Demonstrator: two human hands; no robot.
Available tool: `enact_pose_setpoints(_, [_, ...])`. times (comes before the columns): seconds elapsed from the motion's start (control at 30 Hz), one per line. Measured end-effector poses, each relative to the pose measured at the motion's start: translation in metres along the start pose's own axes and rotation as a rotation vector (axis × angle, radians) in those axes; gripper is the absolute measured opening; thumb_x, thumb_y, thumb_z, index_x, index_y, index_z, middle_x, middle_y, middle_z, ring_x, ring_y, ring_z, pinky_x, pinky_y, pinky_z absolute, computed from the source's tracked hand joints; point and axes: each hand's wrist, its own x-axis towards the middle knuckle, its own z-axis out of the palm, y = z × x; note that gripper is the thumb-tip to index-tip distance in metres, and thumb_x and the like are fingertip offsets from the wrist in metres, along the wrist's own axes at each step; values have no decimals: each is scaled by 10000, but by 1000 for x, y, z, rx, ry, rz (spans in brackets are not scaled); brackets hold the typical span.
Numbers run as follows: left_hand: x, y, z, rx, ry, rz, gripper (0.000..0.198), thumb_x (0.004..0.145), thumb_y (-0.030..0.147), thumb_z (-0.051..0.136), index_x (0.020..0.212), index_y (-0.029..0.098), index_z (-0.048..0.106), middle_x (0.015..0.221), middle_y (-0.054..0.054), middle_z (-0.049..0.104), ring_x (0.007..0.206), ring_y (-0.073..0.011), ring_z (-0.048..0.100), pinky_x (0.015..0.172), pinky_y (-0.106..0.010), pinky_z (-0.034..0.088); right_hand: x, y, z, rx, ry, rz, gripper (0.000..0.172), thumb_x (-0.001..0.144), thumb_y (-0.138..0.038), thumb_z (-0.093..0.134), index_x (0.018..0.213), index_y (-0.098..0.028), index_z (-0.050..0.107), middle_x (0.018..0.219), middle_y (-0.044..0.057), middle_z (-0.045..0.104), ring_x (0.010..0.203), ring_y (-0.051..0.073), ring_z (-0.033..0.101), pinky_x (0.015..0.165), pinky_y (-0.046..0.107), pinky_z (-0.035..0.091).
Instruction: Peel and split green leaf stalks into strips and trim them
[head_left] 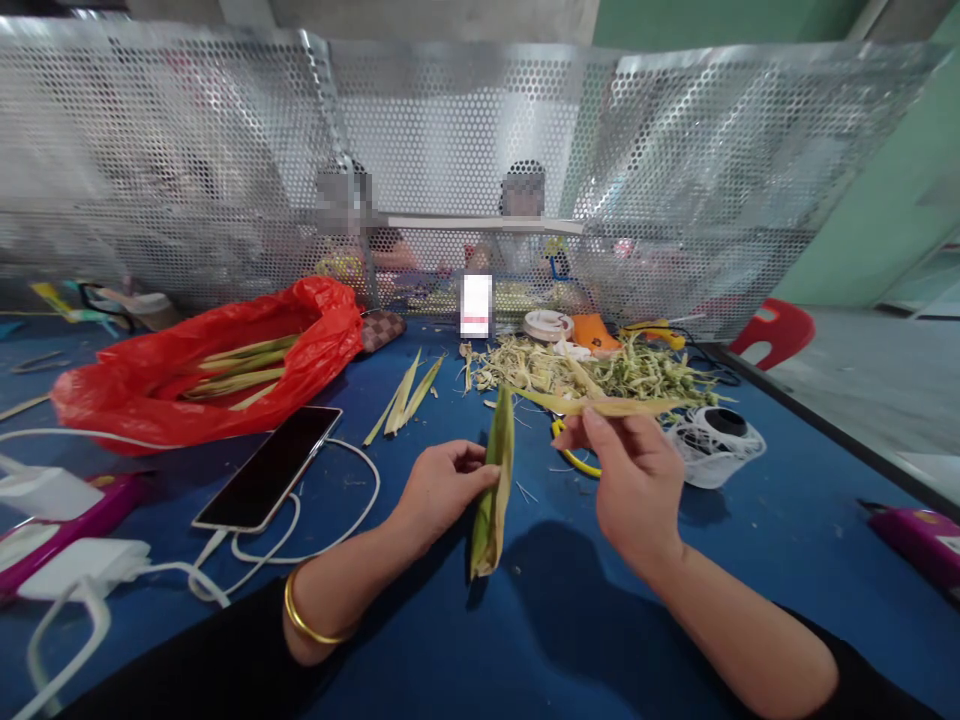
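Note:
My left hand [450,490] pinches a folded green-and-yellow corn husk [495,500], held upright just above the blue table. To the right, my right hand [637,465] grips a paler, narrow strip of husk [622,407] that stretches out sideways between thumb and fingers. Its left tip comes close to the top of the upright husk; I cannot tell whether they touch. Beyond my left hand lie several loose husk pieces [405,400]. A heap of shredded husk [600,368] spreads behind my right hand.
A red plastic bag [202,405] holding husks lies on the left, beside a phone [270,470] with white cables. At right stands a white mesh-like container [716,445]. A perforated metal screen [465,130] rises behind, with people beyond it. Blue table [420,640].

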Motion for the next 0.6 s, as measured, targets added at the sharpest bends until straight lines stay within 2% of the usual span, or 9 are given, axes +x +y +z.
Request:
enact_pose_setpoints(0.07, [-1,1,-1,14,58,64,282,701,370,666,903,177,697,801,-32,688,690,-156,571,628,-255,422,-3,-5,-4,-229,-131,-329,102,861,-149,561,907,-196,639,774,27,682,700,163,662,670,313,534])
enact_pose_setpoints(0.13, [-4,7,-2,-49,129,99,294,742,420,628,891,179,707,793,-34,682,694,-152,555,615,-245,409,-6,-9,-8,-432,-318,-674,175,850,-97,553,976,-187,633,840,53,700,782,174,661,709,312,520])
enact_pose_setpoints(0.17, [-6,10,-2,-115,119,93,314,764,451,600,861,174,710,757,-33,669,665,-143,539,582,-236,394,-8,-10,-8,-511,-403,-808,195,848,-88,552,1007,-172,627,864,65,704,806,177,657,720,311,511])
enact_pose_setpoints(0.23, [-10,17,-2,-294,-30,42,403,789,528,547,801,159,710,683,-30,633,604,-129,512,510,-222,355,-10,-10,-7,-633,-531,-957,211,858,-99,548,1055,-135,613,889,83,704,829,180,647,741,315,496])
enact_pose_setpoints(0.3, [-14,21,-2,-431,-219,-33,435,778,562,557,762,152,703,653,-24,608,592,-122,513,497,-212,347,-10,-8,-5,-731,-606,-993,207,876,-118,532,1068,-117,610,902,87,701,848,186,638,772,327,482])
enact_pose_setpoints(0.37, [-15,21,-2,-479,-289,-81,383,745,527,626,751,151,697,666,-19,608,615,-117,525,532,-204,371,-11,-5,-1,-796,-690,-993,189,897,-134,502,1046,-122,617,905,86,695,878,198,626,801,339,470])
enact_pose_setpoints(0.43, [-12,17,-3,-465,-236,-92,321,714,468,683,748,149,694,671,-12,613,611,-106,521,559,-200,385,-11,-2,2,-823,-791,-927,208,918,-141,458,1059,-133,609,946,92,684,931,207,606,837,350,456])
enact_pose_setpoints(0.53, [-3,12,-5,-390,-100,-75,288,714,427,679,745,141,698,593,12,571,541,-89,480,523,-193,368,-13,2,6,-813,-874,-666,269,910,-166,466,1164,-141,553,1092,111,643,1027,217,561,900,363,432])
enact_pose_setpoints(0.6, [3,12,-7,-336,-32,-74,282,715,414,660,762,140,704,541,29,529,495,-78,449,486,-185,344,-14,5,8,-799,-921,-521,369,881,-185,508,1245,-130,491,1185,128,597,1113,231,512,953,383,402])
